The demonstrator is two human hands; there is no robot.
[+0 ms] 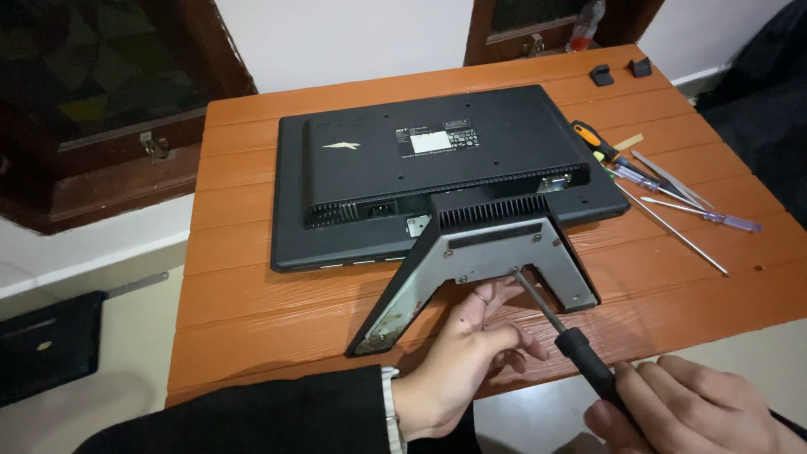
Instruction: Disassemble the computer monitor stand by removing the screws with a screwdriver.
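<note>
A black flat monitor [437, 168] lies face down on an orange wooden table [252, 294]. Its metal-plated stand base [496, 252] sticks out toward me over the near edge. My right hand [681, 403] grips the black handle of a screwdriver [580, 353], and the shaft's tip rests on a screw in the base's underside. My left hand [471, 353], in a dark sleeve with a wristband, reaches under the base and steadies it, fingers touching the plate near the screwdriver shaft.
Several spare screwdrivers [664, 189] lie at the table's right side, one with an orange handle [593, 139]. Two small black blocks [618, 71] sit at the far right corner. Dark wooden window frames [109, 143] line the wall; a black panel [46, 345] lies on the floor at left.
</note>
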